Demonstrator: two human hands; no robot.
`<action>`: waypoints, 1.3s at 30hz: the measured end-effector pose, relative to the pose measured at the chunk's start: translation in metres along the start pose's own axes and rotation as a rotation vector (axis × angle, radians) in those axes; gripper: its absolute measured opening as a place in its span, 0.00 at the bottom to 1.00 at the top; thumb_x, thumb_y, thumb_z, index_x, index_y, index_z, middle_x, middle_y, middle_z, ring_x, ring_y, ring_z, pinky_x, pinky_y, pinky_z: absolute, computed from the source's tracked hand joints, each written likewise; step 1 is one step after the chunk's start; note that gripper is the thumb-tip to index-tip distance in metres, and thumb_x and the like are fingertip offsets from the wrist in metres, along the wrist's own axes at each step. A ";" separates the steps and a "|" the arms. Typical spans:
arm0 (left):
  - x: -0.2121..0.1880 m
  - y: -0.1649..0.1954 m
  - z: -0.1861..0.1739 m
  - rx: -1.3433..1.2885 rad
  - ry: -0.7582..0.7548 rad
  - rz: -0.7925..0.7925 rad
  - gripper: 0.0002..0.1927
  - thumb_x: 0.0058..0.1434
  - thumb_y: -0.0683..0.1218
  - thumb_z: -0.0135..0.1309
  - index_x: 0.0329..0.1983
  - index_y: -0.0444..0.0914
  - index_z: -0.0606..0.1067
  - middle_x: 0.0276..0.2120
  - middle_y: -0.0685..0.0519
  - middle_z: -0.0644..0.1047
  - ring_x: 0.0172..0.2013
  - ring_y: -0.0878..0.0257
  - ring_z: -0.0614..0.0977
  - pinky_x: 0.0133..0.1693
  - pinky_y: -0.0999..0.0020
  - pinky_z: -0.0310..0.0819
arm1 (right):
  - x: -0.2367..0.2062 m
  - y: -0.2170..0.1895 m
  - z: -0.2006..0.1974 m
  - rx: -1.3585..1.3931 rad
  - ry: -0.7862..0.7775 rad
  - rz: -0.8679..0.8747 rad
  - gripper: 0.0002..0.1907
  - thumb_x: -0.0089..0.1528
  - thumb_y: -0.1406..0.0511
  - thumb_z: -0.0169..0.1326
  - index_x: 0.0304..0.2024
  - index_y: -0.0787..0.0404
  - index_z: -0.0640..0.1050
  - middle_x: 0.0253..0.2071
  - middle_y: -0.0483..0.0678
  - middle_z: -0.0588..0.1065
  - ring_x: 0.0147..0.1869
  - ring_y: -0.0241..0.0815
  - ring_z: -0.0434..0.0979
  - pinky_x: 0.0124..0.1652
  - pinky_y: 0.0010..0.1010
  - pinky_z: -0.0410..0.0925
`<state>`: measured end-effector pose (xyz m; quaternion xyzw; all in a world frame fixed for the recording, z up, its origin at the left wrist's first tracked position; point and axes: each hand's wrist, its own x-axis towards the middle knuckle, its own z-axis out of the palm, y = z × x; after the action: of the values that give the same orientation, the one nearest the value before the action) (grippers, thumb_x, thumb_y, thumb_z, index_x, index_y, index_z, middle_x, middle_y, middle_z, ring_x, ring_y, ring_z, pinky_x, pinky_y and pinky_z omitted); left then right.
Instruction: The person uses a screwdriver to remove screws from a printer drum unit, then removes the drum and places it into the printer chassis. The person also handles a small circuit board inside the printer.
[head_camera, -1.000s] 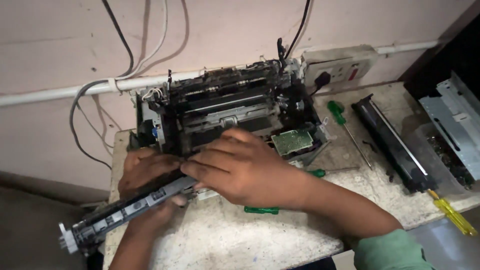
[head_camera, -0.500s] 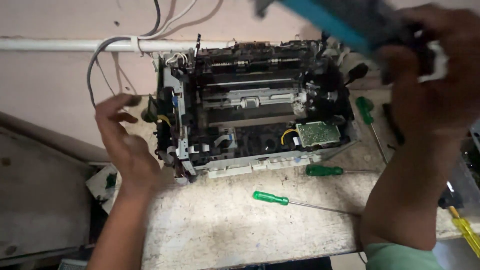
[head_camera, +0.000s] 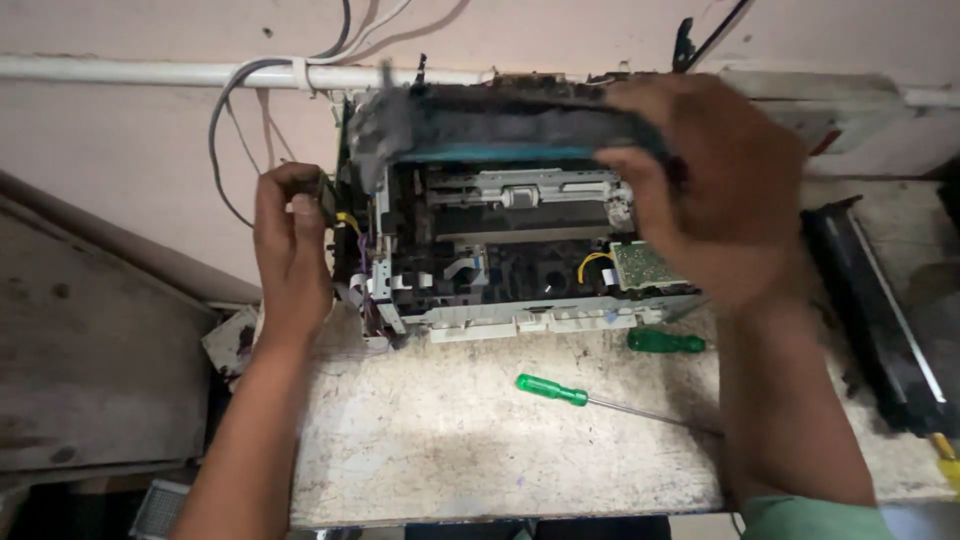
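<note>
Long dark cartridge (head_camera: 500, 125), blurred, sits clamped at its right end in the right hand (head_camera: 715, 190), fingers curled over it, above the opened printer (head_camera: 510, 250). It looks rigid, light, probably dusty; grip the ends. Left hand (head_camera: 290, 245) fingers pressed together against the printer's side.

Pinkish scuffed wall (head_camera: 120, 150), white pipe (head_camera: 150, 72) along it, speckled stone worktop (head_camera: 450, 440).

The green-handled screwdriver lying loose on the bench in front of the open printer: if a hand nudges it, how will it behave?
The green-handled screwdriver would probably roll: its handle looks round and it lies free on the flat stone bench. It looks stiff, with a thin metal shaft, so it should lift in one piece. Likely handle-heavy, it may tip if pinched by the shaft.
</note>
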<state>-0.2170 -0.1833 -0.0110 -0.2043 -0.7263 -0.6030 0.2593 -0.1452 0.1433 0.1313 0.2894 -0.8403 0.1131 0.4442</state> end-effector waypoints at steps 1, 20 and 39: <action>-0.001 0.000 -0.001 -0.002 -0.007 -0.028 0.24 0.79 0.59 0.39 0.57 0.32 0.68 0.42 0.53 0.69 0.40 0.67 0.68 0.45 0.71 0.64 | -0.002 -0.001 0.007 -0.021 -0.005 -0.032 0.12 0.73 0.63 0.64 0.54 0.61 0.78 0.49 0.54 0.79 0.51 0.49 0.83 0.49 0.36 0.76; 0.003 0.001 -0.003 -0.015 -0.027 -0.082 0.18 0.79 0.53 0.39 0.53 0.35 0.71 0.31 0.59 0.66 0.33 0.71 0.65 0.36 0.72 0.61 | -0.009 0.010 0.028 -0.135 -0.236 0.052 0.10 0.62 0.66 0.64 0.46 0.55 0.85 0.46 0.46 0.81 0.45 0.47 0.82 0.40 0.36 0.74; 0.001 0.004 -0.001 0.056 -0.029 -0.017 0.20 0.80 0.54 0.37 0.51 0.34 0.70 0.30 0.57 0.68 0.33 0.70 0.67 0.37 0.72 0.62 | -0.017 0.004 0.066 -0.215 -0.293 0.112 0.16 0.56 0.72 0.58 0.46 0.56 0.85 0.41 0.48 0.78 0.48 0.51 0.79 0.39 0.42 0.73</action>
<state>-0.2151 -0.1840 -0.0076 -0.1996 -0.7482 -0.5817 0.2490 -0.1855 0.1239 0.0790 0.2062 -0.9181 0.0037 0.3385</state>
